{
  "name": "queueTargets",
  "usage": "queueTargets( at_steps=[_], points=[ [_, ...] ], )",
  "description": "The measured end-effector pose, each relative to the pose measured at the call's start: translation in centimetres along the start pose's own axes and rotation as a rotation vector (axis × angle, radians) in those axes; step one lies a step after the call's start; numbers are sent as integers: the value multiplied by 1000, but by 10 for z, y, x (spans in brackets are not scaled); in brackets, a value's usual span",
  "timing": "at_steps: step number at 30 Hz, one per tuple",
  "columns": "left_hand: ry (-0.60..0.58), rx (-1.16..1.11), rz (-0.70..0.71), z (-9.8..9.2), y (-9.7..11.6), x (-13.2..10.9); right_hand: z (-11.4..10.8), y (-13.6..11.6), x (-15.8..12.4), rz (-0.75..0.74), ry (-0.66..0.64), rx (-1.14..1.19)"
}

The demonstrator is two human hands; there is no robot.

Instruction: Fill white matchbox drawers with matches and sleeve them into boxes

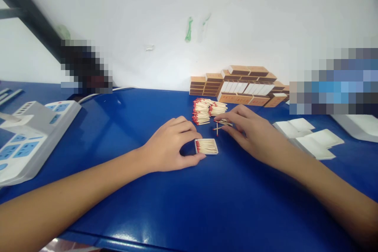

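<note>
A small white matchbox tray (217, 147) filled with red-tipped matches lies on the blue tabletop. My left hand (174, 145) is around its left end, the thumb at the near side and a finger at the far side. Just beyond the tray, my right hand (251, 132) has its thumb and fingertips closed about a few loose matches (224, 122). One match (217, 129) points toward me beside these fingertips. Behind them is a large pile of matches (201, 111), with red heads mostly to the left.
Brown and white matchboxes (236, 86) are stacked against the white wall. Several folded white pieces (307, 136) lie at the right. On the left are a white power strip (53, 138) with blue sockets and a cable (97, 93). The blue table's near edge (118, 242) shows below.
</note>
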State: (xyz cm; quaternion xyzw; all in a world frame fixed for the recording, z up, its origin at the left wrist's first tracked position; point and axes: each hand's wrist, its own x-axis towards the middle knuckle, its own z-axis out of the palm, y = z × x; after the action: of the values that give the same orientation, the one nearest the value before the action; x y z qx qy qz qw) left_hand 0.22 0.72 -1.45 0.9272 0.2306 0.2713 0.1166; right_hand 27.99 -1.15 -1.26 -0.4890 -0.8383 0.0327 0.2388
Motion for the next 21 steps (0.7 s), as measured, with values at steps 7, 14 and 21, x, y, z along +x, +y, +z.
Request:
queueTargets(
  at_steps=[7,14,21],
  points=[
    [-1,-1,5,0,0,0,1,9,2,-14,-103,56],
    [0,3,1,0,0,-1,-7,7,2,36,-170,35],
    [-10,3,-11,0,0,0,-8,-30,-3,-4,-121,175]
  ],
)
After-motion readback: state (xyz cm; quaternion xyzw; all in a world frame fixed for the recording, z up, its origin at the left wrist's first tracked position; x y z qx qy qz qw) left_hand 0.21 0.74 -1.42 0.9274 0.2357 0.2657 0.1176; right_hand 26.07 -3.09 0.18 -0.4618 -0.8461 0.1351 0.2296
